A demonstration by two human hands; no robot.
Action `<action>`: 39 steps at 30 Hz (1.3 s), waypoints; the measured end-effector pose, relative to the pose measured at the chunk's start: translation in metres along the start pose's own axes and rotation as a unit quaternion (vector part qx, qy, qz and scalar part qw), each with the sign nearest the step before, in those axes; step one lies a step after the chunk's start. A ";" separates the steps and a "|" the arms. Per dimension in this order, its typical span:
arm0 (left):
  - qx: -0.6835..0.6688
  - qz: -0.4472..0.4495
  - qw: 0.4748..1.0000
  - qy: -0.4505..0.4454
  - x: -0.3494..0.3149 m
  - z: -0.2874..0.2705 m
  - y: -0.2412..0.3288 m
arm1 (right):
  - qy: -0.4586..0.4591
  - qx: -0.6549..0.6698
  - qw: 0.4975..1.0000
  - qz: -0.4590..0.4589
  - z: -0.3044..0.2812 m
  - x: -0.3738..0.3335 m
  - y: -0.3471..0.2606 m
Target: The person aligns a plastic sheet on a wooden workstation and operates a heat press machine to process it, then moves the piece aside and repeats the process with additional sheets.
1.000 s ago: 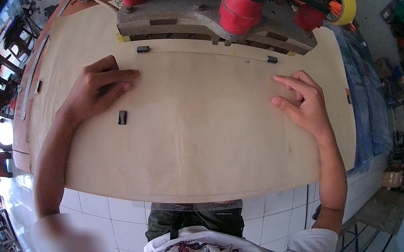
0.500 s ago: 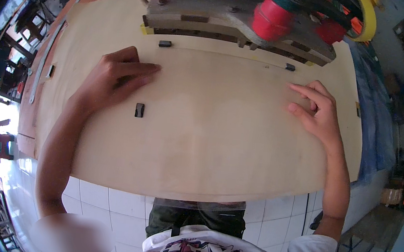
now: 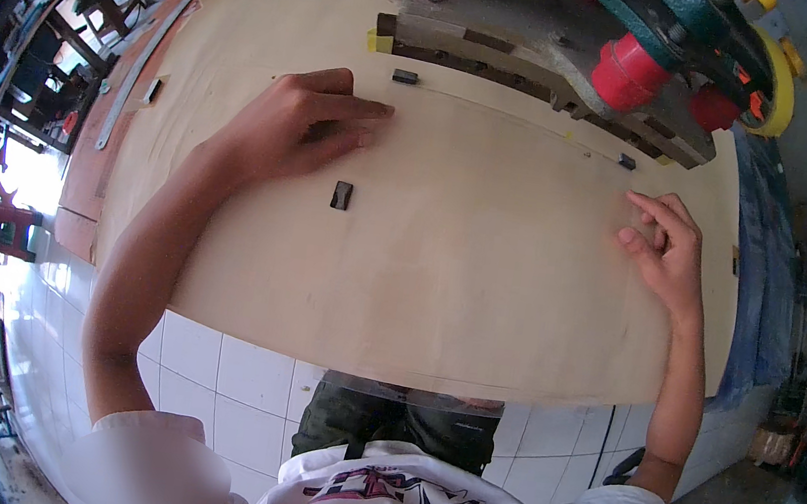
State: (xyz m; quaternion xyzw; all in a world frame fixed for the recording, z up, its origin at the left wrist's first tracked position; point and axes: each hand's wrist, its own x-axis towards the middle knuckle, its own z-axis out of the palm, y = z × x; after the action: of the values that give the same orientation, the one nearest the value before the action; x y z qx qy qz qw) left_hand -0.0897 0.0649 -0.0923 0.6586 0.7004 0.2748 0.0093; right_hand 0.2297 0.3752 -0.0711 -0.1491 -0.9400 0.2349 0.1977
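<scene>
My left hand (image 3: 314, 122) is over the left part of a pale board (image 3: 441, 277), index finger stretched out and thumb apart from it. Just beyond its fingertips lies a small black block (image 3: 405, 77). My right hand (image 3: 669, 242) is at the board's right side, thumb and index finger apart, other fingers bent. A second small dark block (image 3: 627, 162) lies just beyond it. A third black block (image 3: 341, 195) rests nearer me, below my left hand. I see nothing held in either hand. A clear edge (image 3: 416, 396) shows over the board's near edge.
A heavy grey press head (image 3: 510, 38) with red cylindrical parts (image 3: 631, 75) stands over the board's far side. A metal ruler (image 3: 152, 45) lies along the left. Blue sheeting (image 3: 767, 287) hangs at the right, above a white tiled floor (image 3: 257, 380).
The whole view has turned, so the board and press appear farther right. My left fingertips are slightly closer to the far-left block. My right hand has barely moved relative to its block.
</scene>
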 end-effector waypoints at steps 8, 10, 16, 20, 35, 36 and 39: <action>-0.055 -0.047 0.997 0.022 -0.002 -0.010 0.009 | 0.004 0.065 0.997 0.033 -0.004 -0.004 0.014; -0.071 -0.058 0.996 0.003 -0.002 -0.008 0.008 | 0.012 0.097 0.994 0.054 -0.006 -0.009 0.024; -0.053 -0.043 0.998 -0.001 -0.006 -0.009 0.007 | -0.019 0.077 0.996 0.033 -0.005 -0.007 0.036; -0.060 -0.028 0.998 0.003 -0.011 -0.011 0.004 | -0.025 0.075 0.996 0.029 -0.002 -0.006 0.034; -0.025 0.092 0.995 0.035 -0.002 -0.006 -0.009 | -0.046 0.072 0.996 0.008 -0.003 -0.004 0.031; -0.023 0.087 0.995 0.033 -0.003 -0.005 -0.010 | -0.046 0.051 0.998 -0.008 -0.004 -0.002 0.032; -0.028 0.077 0.996 0.020 -0.004 -0.001 -0.011 | -0.050 0.027 0.998 -0.033 -0.004 -0.002 0.027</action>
State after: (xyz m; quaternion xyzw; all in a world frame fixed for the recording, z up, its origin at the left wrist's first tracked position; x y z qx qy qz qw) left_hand -0.0997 0.0612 -0.0973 0.7045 0.6397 0.3072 -0.0070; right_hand 0.2383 0.3986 -0.0816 -0.1009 -0.9465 0.2603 0.1619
